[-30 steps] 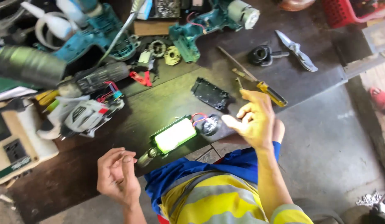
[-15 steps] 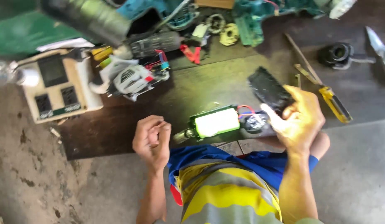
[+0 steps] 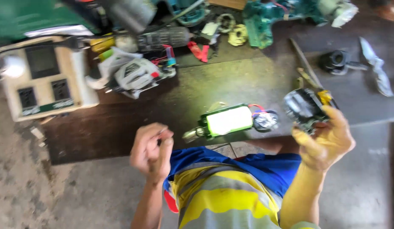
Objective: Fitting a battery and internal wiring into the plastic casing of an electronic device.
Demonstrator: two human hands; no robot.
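Above the table edge, right hand (image 3: 326,140) grips a dark housing part (image 3: 304,108) at its fingertips; left hand (image 3: 151,149) loosely closed

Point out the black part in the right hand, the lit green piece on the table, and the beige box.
black part (image 3: 303,107), head view, its grey face.
green piece (image 3: 229,121), head view, its bright panel.
beige box (image 3: 46,76), head view, its top.

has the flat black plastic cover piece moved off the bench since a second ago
Yes. The flat black plastic cover lay on the dark workbench beyond the glowing green pack; now the right hand holds it up, right of that pack.
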